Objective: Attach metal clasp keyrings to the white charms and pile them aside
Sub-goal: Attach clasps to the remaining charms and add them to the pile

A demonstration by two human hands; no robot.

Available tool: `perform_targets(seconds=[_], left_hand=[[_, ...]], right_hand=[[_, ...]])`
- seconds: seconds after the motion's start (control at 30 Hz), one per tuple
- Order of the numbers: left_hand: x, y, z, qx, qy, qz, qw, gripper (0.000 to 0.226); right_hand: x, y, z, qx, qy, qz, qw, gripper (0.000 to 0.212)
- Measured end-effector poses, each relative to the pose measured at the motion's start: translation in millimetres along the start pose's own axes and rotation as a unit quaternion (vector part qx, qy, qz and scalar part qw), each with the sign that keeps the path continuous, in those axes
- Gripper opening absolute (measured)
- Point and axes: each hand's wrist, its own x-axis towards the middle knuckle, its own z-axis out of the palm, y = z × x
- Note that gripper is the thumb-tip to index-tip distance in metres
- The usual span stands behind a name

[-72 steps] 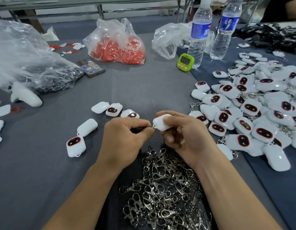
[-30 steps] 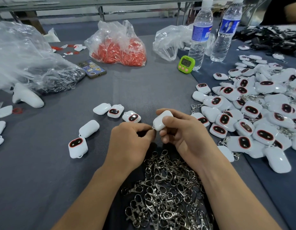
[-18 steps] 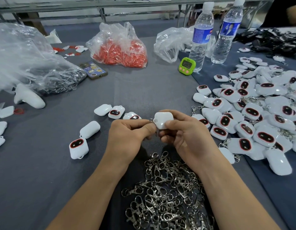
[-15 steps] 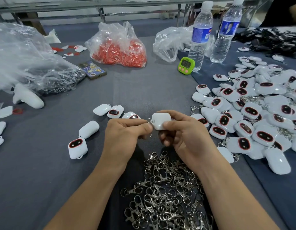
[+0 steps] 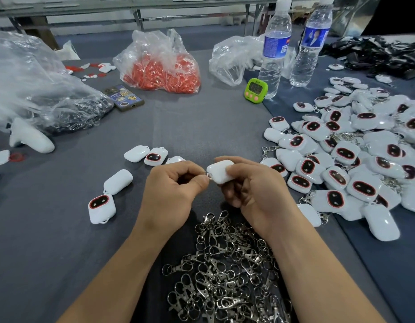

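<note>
My right hand grips a white charm above the middle of the grey table. My left hand pinches a small metal keyring at the charm's left end; most of the ring is hidden by my fingers. A heap of metal clasp keyrings lies just below my hands. Several loose white charms lie to the left, one with a red-rimmed black face. A big pile of charms with clasps fills the right side.
At the back stand two water bottles, a green timer, a bag of red parts, a clear bag and a phone. Crumpled plastic bags and a white object lie at left. Black items sit far right.
My right hand has turned the charm between its fingers from upright to lying flat. My left hand stays pinched at the charm's left end. Both hands remain in the same place.
</note>
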Motion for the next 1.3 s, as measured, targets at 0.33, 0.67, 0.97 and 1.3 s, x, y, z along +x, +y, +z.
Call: perform_targets(seconds=[0.33, 0.67, 0.97, 1.3], left_hand=[[-10, 0, 4, 0.278, 0.057, 0.107, 0.953, 0.01], [-1, -2, 1, -0.086, -0.062, -0.094, 0.99, 0.01], [-6, -4, 0, 0.174, 0.023, -0.02, 0.984, 0.036], [-7, 2, 2, 0.074, -0.007, -0.015, 0.997, 0.021]], right_hand=[[-1, -1, 0, -0.01, 0.011, -0.017, 1.0, 0.012], [5, -1, -5, 0.057, 0.085, -0.006, 0.995, 0.005], [5, 1, -11, 0.012, 0.002, -0.06, 0.998, 0.043], [5, 11, -13, -0.073, -0.009, -0.117, 0.99, 0.052]])
